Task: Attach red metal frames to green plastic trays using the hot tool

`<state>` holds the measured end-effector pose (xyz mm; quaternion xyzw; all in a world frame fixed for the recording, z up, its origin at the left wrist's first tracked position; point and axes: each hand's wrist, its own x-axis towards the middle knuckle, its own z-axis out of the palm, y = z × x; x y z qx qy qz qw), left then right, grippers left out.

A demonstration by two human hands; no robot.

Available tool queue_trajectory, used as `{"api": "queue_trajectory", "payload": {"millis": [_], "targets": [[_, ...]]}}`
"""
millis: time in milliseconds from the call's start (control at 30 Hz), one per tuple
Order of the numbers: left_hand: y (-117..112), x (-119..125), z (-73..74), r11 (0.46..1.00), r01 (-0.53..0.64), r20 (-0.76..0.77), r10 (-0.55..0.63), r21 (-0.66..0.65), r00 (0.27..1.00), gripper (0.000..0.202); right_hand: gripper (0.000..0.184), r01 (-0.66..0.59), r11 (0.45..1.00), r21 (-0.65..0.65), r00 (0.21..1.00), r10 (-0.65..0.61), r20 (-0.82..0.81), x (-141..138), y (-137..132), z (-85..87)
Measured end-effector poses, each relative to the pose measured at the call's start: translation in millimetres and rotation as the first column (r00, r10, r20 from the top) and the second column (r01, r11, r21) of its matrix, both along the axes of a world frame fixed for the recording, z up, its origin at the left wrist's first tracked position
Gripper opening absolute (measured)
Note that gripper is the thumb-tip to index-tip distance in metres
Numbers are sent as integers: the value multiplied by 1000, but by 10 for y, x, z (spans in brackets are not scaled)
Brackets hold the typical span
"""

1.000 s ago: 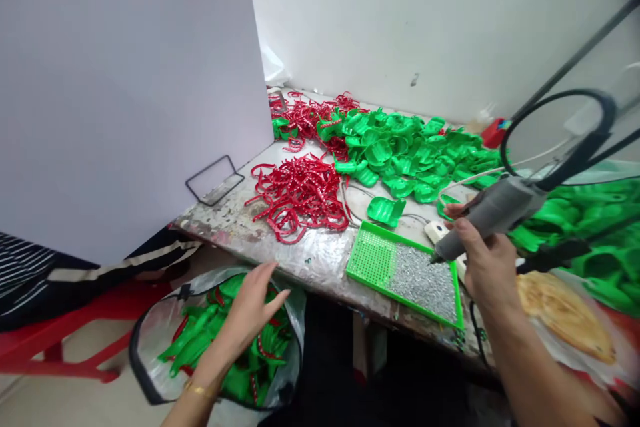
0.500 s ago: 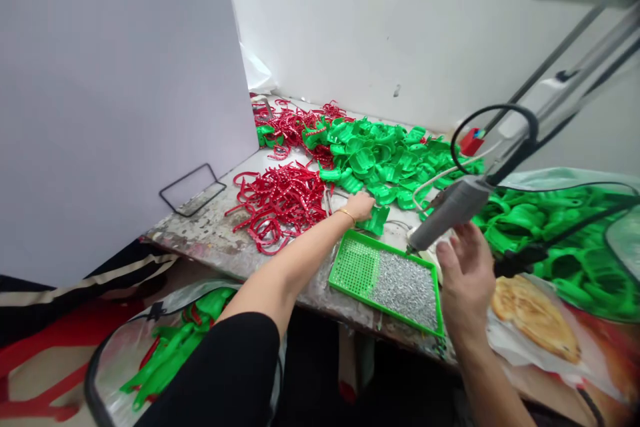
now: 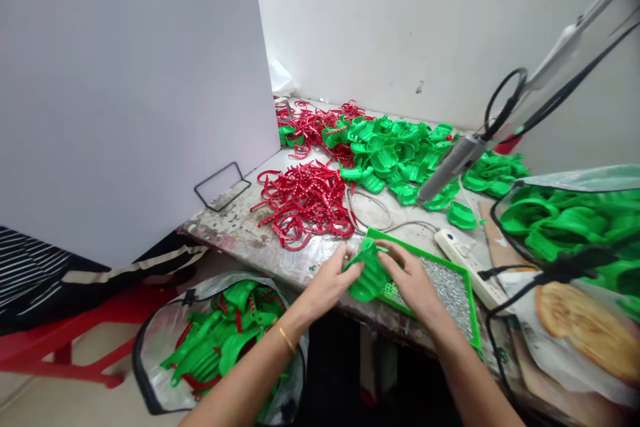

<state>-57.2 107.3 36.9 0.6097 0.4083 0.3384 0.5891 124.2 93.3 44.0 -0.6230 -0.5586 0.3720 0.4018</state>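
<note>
A curved, ribbed green plastic piece (image 3: 369, 275) is held up between both hands, in front of the green tray's left end. My left hand (image 3: 333, 278) grips its left side with thumb and fingers, and a gold bracelet is on that wrist. On the other side, the fingers of my right hand (image 3: 406, 275) close on its right edge. Behind them lies the shallow green tray (image 3: 474, 310) of small silvery metal pieces (image 3: 449, 285), partly covered by my right hand and forearm. A grey electric screwdriver (image 3: 450, 167) hangs untouched above the table, tip pointing down to the left.
Red strips (image 3: 305, 203) are heaped left of a green-piece pile (image 3: 395, 147). A white power strip (image 3: 470, 267) and cable lie right of the tray. Clear bags hold green pieces at right (image 3: 565, 220) and lower left (image 3: 215, 340). Bread (image 3: 583, 327) sits at right.
My left hand has come back from the pile's near edge with a green piece. My right hand has left the screwdriver and moved left onto that piece. The screwdriver now hangs farther back.
</note>
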Motion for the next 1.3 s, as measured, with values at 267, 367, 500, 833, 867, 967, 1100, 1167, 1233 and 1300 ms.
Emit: {"api": "queue_trajectory", "payload": {"millis": [267,367,500,833,867,967,1100,1167,1233,1300], "targets": [[-572,-401,-386,719,575,735,-133,-390,665,65,28,-340,933,-117,940,336,-54,-494,-147,-67],[-644,-447,-545,756,502,793,37,-420,608,61,33,-422,901,-99,886,433,164,-549,80,-8],[-674,-462,-659,769,443,823,183,-461,538,55,31,-240,971,-17,749,196,633,-565,587,-67],[-630,-548,-724,755,308,768,378,-579,516,52,17,-285,959,-14,582,185,792,-761,735,-232],[-618,-558,-732,755,272,751,405,-596,521,49,17,-295,955,-9,589,190,786,-779,709,-205],[-578,-558,-740,753,203,714,448,-626,538,44,21,-290,957,25,629,171,759,-804,709,-88],[-556,-503,-724,740,203,703,461,-642,541,47,32,-165,982,96,692,45,721,-674,792,129],[-563,-463,-716,744,224,724,458,-630,516,49,35,-97,987,125,707,-20,707,-554,748,219],[-576,-415,-709,754,249,753,448,-608,482,52,36,-36,988,151,761,-70,645,-445,594,262],[-590,-355,-704,763,270,777,438,-587,452,57,33,10,990,143,865,-80,495,-377,350,250]]}}
